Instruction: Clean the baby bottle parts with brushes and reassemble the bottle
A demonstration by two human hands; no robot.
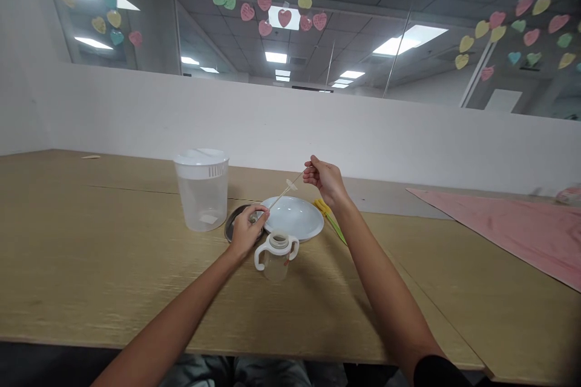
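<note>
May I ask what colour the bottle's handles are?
The handles are white, as the head view shows best.

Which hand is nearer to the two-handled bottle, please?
Left. In the view, the left hand is just up and left of the two-handled bottle; the right hand is raised farther off, up and to the right.
</note>
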